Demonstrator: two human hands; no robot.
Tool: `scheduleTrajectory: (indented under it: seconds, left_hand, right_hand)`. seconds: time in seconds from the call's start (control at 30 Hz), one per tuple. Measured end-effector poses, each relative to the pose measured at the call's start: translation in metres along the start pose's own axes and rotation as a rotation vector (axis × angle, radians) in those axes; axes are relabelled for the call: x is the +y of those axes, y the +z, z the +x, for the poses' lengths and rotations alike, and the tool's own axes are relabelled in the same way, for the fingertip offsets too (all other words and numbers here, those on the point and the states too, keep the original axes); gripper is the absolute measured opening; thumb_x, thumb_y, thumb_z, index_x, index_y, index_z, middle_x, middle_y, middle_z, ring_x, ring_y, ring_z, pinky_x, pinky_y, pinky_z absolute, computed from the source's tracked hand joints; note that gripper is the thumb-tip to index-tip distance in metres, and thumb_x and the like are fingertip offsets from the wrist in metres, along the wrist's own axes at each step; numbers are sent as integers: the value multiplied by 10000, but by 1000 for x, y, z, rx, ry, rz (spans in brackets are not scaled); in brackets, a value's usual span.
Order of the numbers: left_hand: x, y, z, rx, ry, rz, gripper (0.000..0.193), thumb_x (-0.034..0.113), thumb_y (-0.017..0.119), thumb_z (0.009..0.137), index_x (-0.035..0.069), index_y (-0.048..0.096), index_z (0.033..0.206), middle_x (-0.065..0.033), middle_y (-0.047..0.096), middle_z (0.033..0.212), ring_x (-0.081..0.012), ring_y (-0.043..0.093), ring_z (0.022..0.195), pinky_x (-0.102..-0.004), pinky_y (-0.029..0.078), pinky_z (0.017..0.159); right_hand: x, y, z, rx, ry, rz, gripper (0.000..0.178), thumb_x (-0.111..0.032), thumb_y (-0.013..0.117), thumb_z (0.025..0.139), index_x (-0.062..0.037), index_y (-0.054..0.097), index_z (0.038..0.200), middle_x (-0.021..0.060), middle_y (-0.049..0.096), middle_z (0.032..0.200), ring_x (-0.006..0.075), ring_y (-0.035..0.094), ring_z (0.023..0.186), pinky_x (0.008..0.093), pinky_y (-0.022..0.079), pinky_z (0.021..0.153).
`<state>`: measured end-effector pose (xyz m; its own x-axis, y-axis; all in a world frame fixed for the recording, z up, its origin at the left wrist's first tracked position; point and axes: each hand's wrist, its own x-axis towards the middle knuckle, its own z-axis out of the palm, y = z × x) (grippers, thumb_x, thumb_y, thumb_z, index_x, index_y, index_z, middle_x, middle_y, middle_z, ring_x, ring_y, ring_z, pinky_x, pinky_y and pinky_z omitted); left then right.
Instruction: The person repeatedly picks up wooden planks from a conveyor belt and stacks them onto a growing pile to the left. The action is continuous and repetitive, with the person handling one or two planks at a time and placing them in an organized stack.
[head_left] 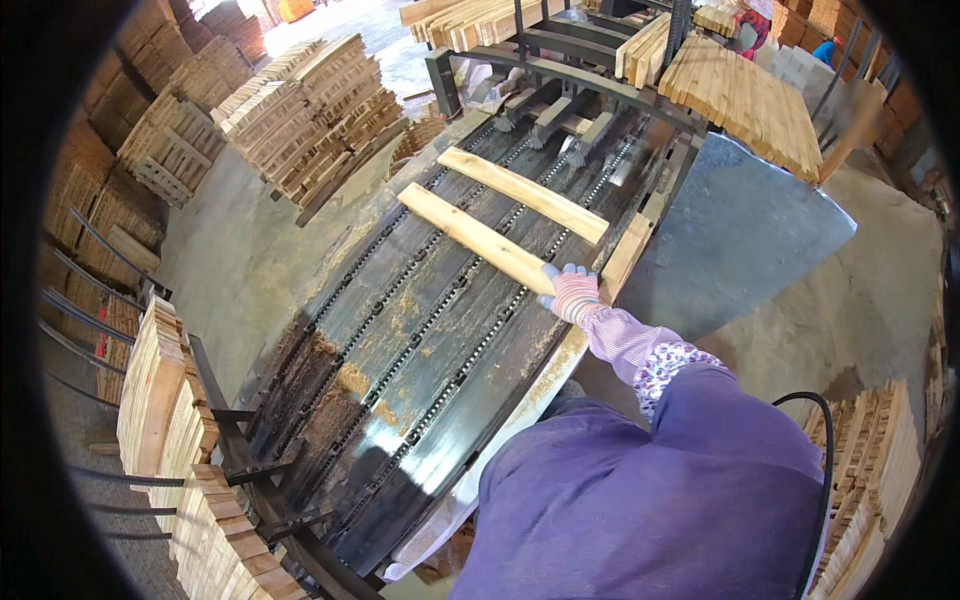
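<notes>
My right hand (574,292), in a striped knit glove with grey-blue fingertips, is closed around the near end of a pale wooden board (470,238). The board lies across the chain tracks of a dark metal conveyor table (400,330). Just beyond it, a second similar board (520,193) lies roughly parallel, with a gap between the two. A purple striped sleeve and a floral cuff cover my right forearm. My left hand is not in view.
Stacked boards (170,400) stand against a frame at the left. More stacks (310,120) rise from the floor at the far left. At the far right, boards (740,100) rest above a grey metal sheet (750,240). Sawdust (350,380) litters the conveyor. Another person (752,28) is partly visible at the back.
</notes>
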<state>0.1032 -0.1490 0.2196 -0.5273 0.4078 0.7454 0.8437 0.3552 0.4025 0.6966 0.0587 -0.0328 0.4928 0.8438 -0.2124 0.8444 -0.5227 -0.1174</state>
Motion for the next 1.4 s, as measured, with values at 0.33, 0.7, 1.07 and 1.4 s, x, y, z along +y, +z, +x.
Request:
scheduleTrajectory:
  seconds: [0.33,0.7,1.07,1.4]
  left_hand:
    - [276,102,-118,-757,-223,-863,542,291,643,960,-29,593,1394,-236,575,1414,-325,626,1235,-439,536,1038]
    - [357,246,-354,-1644,-995,-1422,436,112,729,923,-8,579,1314,-152,722,1116,-292,739,977,-413,631,847]
    - [428,233,-369,-1511,-942,-1369,567,102,721,932,47,460,1433,-165,692,1103,-304,741,913,-422,647,756]
    - [499,247,-394,-1416,-828,-1332,875,125,755,954,113,230,1654,-162,606,1298,-276,674,1104,-392,594,890]
  right_hand:
    - [36,-12,31,-902,-212,1744,423,-204,738,979,-25,649,1353,111,742,1182,234,717,1062,435,604,925]
    - [114,-59,54,-431,-431,453,691,-543,824,837,-135,663,1372,145,709,1218,318,660,1140,462,484,1058]
    - [170,-71,136,-757,-191,1230,776,-264,763,924,-32,410,1574,178,621,1350,337,622,1266,424,577,996]
    - [188,-83,126,-1021,-226,1518,562,-18,579,950,24,483,1501,162,658,1293,297,676,1158,444,609,974]
